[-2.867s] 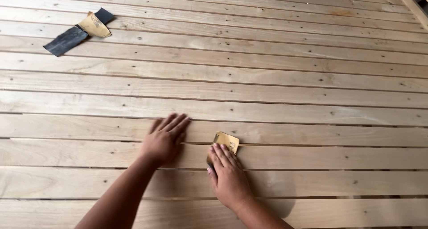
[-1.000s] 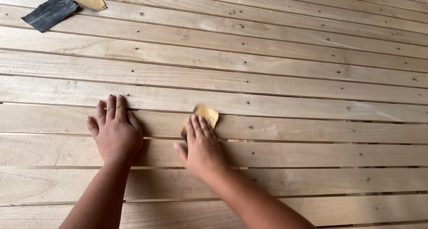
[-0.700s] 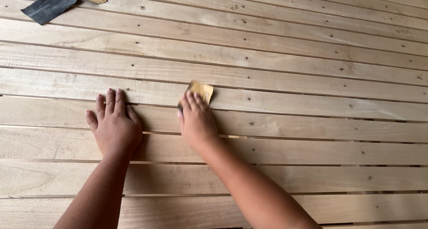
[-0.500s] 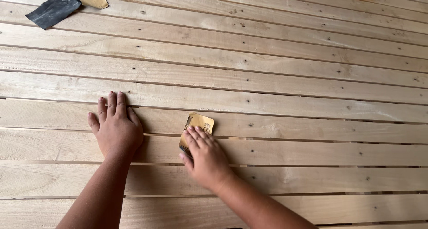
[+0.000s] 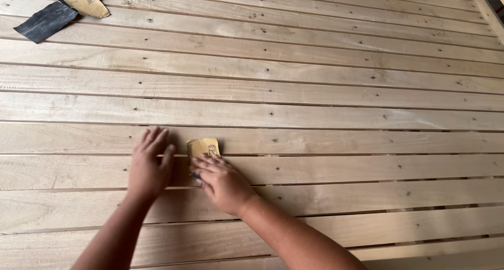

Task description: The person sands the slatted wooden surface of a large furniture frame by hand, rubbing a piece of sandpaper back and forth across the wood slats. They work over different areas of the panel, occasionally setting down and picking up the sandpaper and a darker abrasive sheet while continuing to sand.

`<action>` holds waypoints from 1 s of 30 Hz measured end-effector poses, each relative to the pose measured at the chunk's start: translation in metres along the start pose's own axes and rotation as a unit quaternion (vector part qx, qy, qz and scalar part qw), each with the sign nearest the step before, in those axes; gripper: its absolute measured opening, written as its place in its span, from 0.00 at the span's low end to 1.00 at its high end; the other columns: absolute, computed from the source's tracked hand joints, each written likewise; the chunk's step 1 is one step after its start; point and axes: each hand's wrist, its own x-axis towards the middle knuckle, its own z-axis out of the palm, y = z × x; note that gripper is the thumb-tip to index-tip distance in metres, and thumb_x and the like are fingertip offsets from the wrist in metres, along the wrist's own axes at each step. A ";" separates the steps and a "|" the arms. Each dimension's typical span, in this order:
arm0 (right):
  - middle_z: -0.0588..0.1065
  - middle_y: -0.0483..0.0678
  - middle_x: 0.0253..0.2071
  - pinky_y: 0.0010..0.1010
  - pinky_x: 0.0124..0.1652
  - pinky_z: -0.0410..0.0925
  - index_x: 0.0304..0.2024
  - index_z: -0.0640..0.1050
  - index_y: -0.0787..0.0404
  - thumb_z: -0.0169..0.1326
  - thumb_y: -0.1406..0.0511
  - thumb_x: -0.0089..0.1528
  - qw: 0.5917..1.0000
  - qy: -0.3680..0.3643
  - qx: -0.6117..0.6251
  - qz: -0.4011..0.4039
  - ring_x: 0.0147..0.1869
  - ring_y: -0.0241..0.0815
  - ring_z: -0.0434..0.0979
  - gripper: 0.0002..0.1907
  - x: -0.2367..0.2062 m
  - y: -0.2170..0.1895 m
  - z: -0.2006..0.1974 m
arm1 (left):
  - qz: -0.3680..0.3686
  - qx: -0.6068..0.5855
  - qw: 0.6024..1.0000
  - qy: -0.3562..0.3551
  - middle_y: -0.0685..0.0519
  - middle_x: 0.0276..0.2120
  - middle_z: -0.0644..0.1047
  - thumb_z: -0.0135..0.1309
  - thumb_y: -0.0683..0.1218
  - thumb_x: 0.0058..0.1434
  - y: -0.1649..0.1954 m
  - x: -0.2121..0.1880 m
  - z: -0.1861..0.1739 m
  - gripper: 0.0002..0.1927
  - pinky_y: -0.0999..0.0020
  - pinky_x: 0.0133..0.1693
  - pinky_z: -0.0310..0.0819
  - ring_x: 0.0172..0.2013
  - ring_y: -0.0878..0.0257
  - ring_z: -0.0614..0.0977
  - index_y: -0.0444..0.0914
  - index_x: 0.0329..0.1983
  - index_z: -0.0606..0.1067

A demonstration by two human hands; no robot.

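right hand (image 5: 223, 182): fingers flat, pressing sandpaper (image 5: 203, 147) onto near slat | left hand (image 5: 150, 164): spread flat on slats (image 5: 315, 115) just left | sandpaper: likely light, floppy, gritty; best held under flat fingertips | look: small tan folded piece | far left: spare sheets (image 5: 63, 10), dark and tan

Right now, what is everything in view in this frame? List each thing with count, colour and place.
wooden slats: many, pale tan, nailed side by side with narrow gaps, filling the view
small sandpaper piece: one, yellow-tan backing up, on a slat near centre, under the right fingers
dark sandpaper sheet: one, black-grey, top left corner
tan sandpaper piece: one, yellow-tan, top left, overlapping the dark sheet
left hand: one, flat on the slats, left of the small piece
right hand: one, pressing the small piece, grip flat
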 end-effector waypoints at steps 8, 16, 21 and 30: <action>0.81 0.49 0.45 0.36 0.57 0.73 0.43 0.80 0.60 0.61 0.68 0.63 0.979 0.087 0.185 -0.008 0.53 0.47 0.81 0.06 -0.025 0.016 -0.041 | 0.230 -0.037 0.965 -0.121 0.51 0.47 0.83 0.62 0.46 0.54 0.052 -0.042 -0.004 0.17 0.58 0.59 0.72 0.53 0.55 0.81 0.40 0.47 0.81; 0.74 0.50 0.63 0.46 0.68 0.58 0.55 0.78 0.55 0.57 0.58 0.62 0.947 0.218 -0.155 0.179 0.70 0.52 0.69 0.20 -0.044 0.082 -0.077 | 0.232 0.241 0.934 0.128 0.48 0.53 0.81 0.53 0.42 0.66 0.006 0.014 -0.027 0.10 0.55 0.64 0.75 0.58 0.52 0.82 0.37 0.49 0.77; 0.61 0.44 0.74 0.55 0.70 0.39 0.69 0.67 0.51 0.45 0.52 0.66 0.910 0.094 -0.232 0.329 0.78 0.51 0.51 0.30 -0.062 0.116 -0.088 | 0.105 0.092 0.990 0.007 0.56 0.68 0.69 0.44 0.50 0.72 -0.021 0.025 -0.017 0.21 0.55 0.68 0.60 0.69 0.57 0.67 0.48 0.67 0.71; 0.64 0.45 0.73 0.51 0.73 0.43 0.68 0.68 0.56 0.47 0.57 0.67 0.909 0.142 -0.244 0.307 0.79 0.56 0.53 0.28 -0.061 0.122 -0.075 | 0.267 0.110 0.949 -0.123 0.55 0.72 0.60 0.36 0.56 0.73 0.079 0.056 0.073 0.25 0.55 0.71 0.40 0.73 0.61 0.56 0.50 0.72 0.64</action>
